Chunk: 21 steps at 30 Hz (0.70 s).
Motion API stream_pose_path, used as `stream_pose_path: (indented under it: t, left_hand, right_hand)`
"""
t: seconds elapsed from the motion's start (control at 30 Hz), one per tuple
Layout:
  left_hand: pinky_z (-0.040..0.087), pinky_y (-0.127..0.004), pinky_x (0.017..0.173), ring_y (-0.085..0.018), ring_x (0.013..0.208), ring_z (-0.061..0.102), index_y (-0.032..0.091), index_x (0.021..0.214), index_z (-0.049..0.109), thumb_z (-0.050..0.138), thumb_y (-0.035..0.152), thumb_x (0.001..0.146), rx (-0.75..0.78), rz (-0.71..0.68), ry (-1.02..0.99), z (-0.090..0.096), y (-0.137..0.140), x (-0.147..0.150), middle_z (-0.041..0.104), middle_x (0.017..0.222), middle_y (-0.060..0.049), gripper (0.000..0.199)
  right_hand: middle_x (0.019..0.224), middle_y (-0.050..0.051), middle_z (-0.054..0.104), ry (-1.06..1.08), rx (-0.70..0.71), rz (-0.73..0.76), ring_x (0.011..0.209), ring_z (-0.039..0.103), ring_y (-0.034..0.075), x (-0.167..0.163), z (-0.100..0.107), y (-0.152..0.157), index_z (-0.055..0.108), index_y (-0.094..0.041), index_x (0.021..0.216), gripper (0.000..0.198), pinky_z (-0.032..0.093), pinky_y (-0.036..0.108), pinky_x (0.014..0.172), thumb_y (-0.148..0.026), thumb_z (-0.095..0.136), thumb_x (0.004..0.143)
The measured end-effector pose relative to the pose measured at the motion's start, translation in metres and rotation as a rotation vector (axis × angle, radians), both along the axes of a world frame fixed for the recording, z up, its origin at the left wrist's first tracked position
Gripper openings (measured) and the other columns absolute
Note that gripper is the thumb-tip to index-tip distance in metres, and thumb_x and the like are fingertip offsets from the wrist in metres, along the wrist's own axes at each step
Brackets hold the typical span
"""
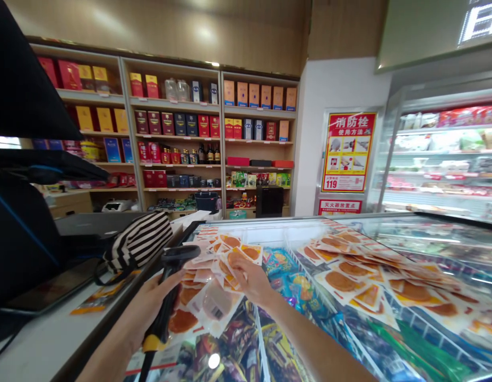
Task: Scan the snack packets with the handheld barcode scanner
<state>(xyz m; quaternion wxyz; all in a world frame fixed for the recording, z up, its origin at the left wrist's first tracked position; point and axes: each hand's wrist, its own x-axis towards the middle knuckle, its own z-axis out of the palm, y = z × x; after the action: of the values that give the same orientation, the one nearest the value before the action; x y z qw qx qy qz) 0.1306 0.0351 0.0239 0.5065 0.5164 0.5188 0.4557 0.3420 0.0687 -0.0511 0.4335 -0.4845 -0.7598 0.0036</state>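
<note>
My left hand (157,291) is closed around the grip of a black and yellow barcode scanner (166,305), its head pointing forward over the packets. My right hand (249,277) pinches a clear-and-white flat packet (225,268) holding a round orange-brown disc, some kind of flat food. Beneath both hands lies a loose pile of similar packets (198,276) on the freezer's glass top. One of them, a packet turned with its barcode up (217,303), sits just below my right hand.
More such packets (349,270) are spread on the glass to the right. Through the freezer glass, wrapped goods in wire baskets (297,286) show. At left stand a dark checkout screen (26,79) and a striped bag (138,241) on the counter. Shelves of boxes (176,124) line the back.
</note>
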Motion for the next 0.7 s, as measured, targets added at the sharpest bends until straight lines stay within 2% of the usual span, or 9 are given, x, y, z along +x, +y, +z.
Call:
stream_pose_path:
  t: [0.1,0.3,0.4,0.47,0.57,0.63,0.7]
  left_hand:
    - [0.031,-0.016,0.031,-0.007,0.033,0.042,0.017,0.057,0.044,0.056,0.038,0.061,-0.011,-0.032,-0.017,0.004,-0.007,0.005,0.046,0.04,0.004,0.025]
    - [0.032,-0.016,0.033,-0.007,0.036,0.043,0.015,0.059,0.047,0.058,0.041,0.058,-0.063,-0.159,-0.053,0.003,-0.012,0.015,0.048,0.043,0.004,0.028]
    - [0.034,-0.017,0.036,-0.007,0.038,0.044,0.015,0.064,0.049,0.059,0.043,0.057,-0.112,-0.249,-0.077,-0.002,-0.014,0.02,0.051,0.048,0.003,0.031]
    - [0.033,-0.017,0.036,-0.007,0.037,0.043,0.014,0.063,0.049,0.058,0.044,0.058,-0.119,-0.303,-0.072,-0.004,-0.017,0.024,0.051,0.048,0.003,0.031]
    - [0.031,-0.016,0.036,-0.006,0.037,0.041,0.014,0.057,0.048,0.056,0.043,0.061,-0.109,-0.365,-0.077,-0.004,-0.025,0.031,0.047,0.044,0.004,0.03]
    - [0.031,-0.016,0.037,-0.006,0.037,0.041,0.014,0.056,0.048,0.054,0.043,0.063,-0.111,-0.397,-0.09,-0.003,-0.029,0.034,0.047,0.044,0.003,0.03]
    - [0.032,-0.016,0.037,-0.006,0.038,0.042,0.014,0.056,0.049,0.053,0.042,0.064,-0.125,-0.421,-0.101,-0.002,-0.032,0.034,0.048,0.045,0.003,0.03]
  right_hand:
    - [0.102,0.003,0.057,-0.01,-0.011,-0.091,0.1,0.048,0.016,0.027,0.006,-0.01,0.057,-0.022,0.097,0.029,0.035,0.031,0.087,-0.025,0.038,0.075]
    - [0.107,0.01,0.055,-0.151,-0.161,-0.485,0.101,0.046,0.02,0.125,0.017,-0.061,0.056,-0.014,0.099,0.035,0.032,0.035,0.089,-0.027,0.036,0.073]
    - [0.103,0.008,0.057,-0.205,-0.247,-0.647,0.099,0.048,0.019,0.176,0.013,-0.095,0.053,-0.015,0.103,0.04,0.033,0.035,0.087,-0.022,0.033,0.07]
    - [0.107,0.007,0.054,-0.256,-0.284,-0.666,0.102,0.046,0.019,0.202,0.005,-0.116,0.051,-0.017,0.106,0.043,0.03,0.034,0.089,-0.019,0.034,0.066]
    - [0.12,0.007,0.043,-0.32,-0.373,-0.619,0.111,0.037,0.02,0.218,-0.007,-0.136,0.044,-0.018,0.115,0.054,0.026,0.034,0.092,-0.019,0.038,0.061]
    - [0.126,0.008,0.035,-0.364,-0.434,-0.623,0.114,0.032,0.023,0.215,-0.012,-0.142,0.037,-0.021,0.12,0.061,0.024,0.04,0.092,-0.021,0.041,0.059]
    - [0.127,0.007,0.034,-0.41,-0.438,-0.664,0.116,0.028,0.026,0.205,-0.012,-0.141,0.037,-0.025,0.12,0.06,0.021,0.049,0.09,-0.025,0.043,0.06]
